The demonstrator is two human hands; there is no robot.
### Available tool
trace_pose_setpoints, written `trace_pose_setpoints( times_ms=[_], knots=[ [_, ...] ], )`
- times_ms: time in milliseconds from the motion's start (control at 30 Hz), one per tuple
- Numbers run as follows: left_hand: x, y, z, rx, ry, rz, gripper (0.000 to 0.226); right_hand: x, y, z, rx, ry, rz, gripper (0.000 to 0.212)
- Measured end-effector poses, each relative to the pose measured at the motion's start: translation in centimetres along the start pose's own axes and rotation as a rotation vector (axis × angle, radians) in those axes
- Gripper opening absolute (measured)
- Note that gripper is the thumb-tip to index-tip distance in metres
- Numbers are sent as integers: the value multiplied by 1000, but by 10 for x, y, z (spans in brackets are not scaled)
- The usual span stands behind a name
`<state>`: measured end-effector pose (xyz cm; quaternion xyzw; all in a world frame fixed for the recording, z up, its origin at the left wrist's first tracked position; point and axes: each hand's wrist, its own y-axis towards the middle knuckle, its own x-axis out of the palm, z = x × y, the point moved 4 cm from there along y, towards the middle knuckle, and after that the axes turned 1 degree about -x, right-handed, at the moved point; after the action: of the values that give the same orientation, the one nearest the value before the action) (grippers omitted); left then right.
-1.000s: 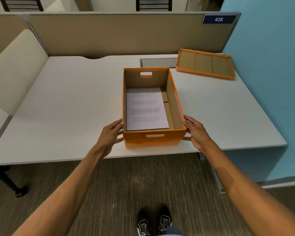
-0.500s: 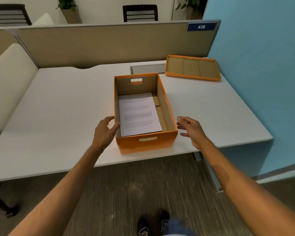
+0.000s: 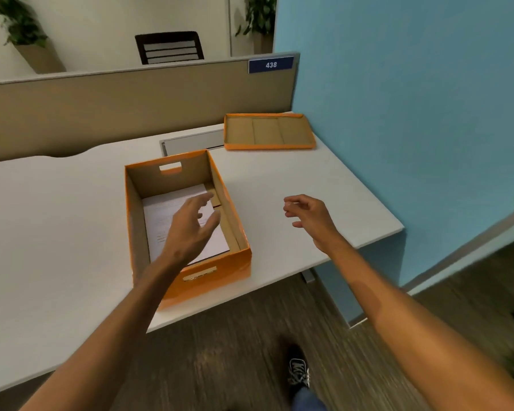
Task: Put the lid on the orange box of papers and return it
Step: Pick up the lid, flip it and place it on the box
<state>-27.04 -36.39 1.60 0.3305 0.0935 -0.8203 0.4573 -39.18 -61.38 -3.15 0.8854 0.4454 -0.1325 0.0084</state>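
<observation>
The orange box [image 3: 220, 269] stands open near the white desk's front edge, with white printed papers [image 3: 166, 215] lying inside. Its lid [image 3: 269, 132] lies upside down at the desk's far right corner, brown inside facing up. My left hand [image 3: 192, 225] hovers over the box's opening with fingers spread, holding nothing. My right hand [image 3: 307, 213] floats above the bare desk to the right of the box, fingers loosely curled and empty, well short of the lid.
The white desk [image 3: 57, 232] ends at a beige partition [image 3: 101, 108] with a blue "438" sign [image 3: 270, 65]. A blue wall [image 3: 413, 114] borders the right side. A grey cable flap [image 3: 190, 142] sits beside the lid. My shoe [image 3: 298, 370] is on the carpet.
Both hands let go of the box's sides and rose. The left moved over the opening, the right swung out to the right. The view shifted rightward.
</observation>
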Motion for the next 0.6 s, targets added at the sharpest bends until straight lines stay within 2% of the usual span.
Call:
trace_pose_setpoints(
  times_ms=[233,600],
  knots=[
    [54,53,47,38,-69,-25,45,-56,46,-2,-56,-79,15,24],
    [128,139,82,-42,-60,54,43,-132,135,9,-59,-75,-43,20]
  ],
)
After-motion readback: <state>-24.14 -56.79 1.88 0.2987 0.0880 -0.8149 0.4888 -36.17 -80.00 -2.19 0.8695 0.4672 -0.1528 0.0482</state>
